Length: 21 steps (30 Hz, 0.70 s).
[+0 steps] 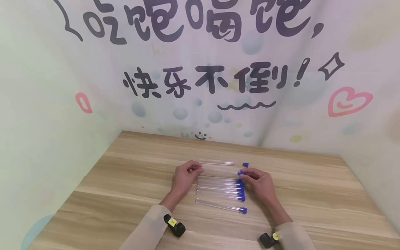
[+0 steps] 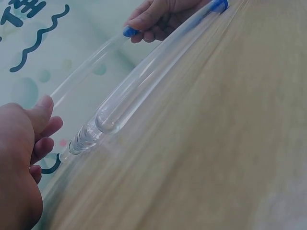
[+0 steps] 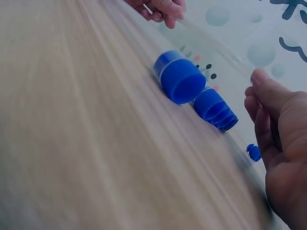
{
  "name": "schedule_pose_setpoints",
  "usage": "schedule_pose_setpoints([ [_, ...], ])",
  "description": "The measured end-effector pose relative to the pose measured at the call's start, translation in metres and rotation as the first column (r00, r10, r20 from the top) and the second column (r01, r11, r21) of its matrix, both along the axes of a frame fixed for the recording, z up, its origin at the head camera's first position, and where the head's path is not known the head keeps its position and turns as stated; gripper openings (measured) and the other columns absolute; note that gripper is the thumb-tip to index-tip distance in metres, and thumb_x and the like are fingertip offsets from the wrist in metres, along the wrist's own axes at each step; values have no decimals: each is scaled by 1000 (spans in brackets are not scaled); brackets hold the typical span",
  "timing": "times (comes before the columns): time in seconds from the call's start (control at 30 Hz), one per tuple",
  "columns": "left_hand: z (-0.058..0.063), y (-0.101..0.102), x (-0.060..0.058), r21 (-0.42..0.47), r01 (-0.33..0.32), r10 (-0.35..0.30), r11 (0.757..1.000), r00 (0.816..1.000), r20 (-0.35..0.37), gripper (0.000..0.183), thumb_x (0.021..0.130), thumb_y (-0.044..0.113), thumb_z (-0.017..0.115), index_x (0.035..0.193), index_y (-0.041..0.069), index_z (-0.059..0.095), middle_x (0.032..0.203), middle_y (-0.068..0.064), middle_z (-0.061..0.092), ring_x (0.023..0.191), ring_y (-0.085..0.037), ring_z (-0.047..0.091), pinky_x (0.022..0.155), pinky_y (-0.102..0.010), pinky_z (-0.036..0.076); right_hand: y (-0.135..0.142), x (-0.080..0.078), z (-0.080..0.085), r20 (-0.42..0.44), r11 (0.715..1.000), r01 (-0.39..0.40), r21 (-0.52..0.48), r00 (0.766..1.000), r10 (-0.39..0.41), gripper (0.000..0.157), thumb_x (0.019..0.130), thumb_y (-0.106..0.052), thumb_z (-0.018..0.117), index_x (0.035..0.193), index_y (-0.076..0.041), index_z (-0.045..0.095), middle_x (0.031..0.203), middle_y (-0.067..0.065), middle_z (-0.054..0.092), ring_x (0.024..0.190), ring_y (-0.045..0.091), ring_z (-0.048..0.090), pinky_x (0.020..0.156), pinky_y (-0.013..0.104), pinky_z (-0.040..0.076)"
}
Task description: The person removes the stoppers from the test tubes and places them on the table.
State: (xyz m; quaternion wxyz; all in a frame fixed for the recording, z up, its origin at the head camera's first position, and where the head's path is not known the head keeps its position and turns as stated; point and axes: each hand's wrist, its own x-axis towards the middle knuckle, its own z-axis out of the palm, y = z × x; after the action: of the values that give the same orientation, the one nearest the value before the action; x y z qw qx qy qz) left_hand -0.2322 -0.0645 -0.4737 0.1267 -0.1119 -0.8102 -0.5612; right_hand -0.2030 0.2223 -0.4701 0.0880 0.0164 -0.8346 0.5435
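Here, a tube is pinched at one end by the left hand. Its cap (blue) is gripped in the bent fingers of the right hand.

An indoor corner or booth whose exact use cannot be told: a wood-grain desk set against a pale backdrop printed with a Chinese slogan about eating and drinking one's fill, a pink heart and blue bubbles, with pale walls at either side.
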Motion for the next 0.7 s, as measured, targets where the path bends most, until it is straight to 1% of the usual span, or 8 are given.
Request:
schedule_pose_setpoints([
  [0.13,-1,0,-1,10,-8,8,1000,1000,9,11,82,18,76,92,16,72,79,12,66,74,-11,57,62,-24,44,-1,1,1,11,999,-30,-27,999,31,28,80,-31,78,100,-13,74,96,0,72,95,15,64,81,20,47],
  [0.33,0,0,0,0,-25,25,1000,999,28,10,83,19,76,92,19,72,80,12,66,74,-11,57,62,-24,45,-1,1,0,25,997,-59,-58,998,61,29,80,-29,78,101,-11,74,95,2,72,94,15,65,81,21,47],
  [0.47,0,0,0,-9,-19,19,1000,1000,22,12,83,18,75,94,15,72,81,11,66,75,-11,58,63,-24,46,0,0,-1,36,994,-76,-74,996,79,29,80,-28,78,101,-9,73,96,3,72,93,15,65,81,21,47],
  [0.57,0,0,0,-17,-13,14,1000,1000,17,13,84,17,75,96,14,72,82,11,66,75,-11,58,64,-25,46,0,0,-1,31,995,-75,-73,996,78,28,80,-28,78,101,-10,73,95,3,72,93,15,65,80,21,47],
  [0.7,0,0,-1,-33,-17,18,999,999,28,14,83,20,75,96,15,73,82,12,67,75,-10,58,64,-24,46,-1,1,0,17,997,-57,-45,998,58,27,81,-29,77,101,-12,73,94,2,71,91,15,65,78,21,48],
])
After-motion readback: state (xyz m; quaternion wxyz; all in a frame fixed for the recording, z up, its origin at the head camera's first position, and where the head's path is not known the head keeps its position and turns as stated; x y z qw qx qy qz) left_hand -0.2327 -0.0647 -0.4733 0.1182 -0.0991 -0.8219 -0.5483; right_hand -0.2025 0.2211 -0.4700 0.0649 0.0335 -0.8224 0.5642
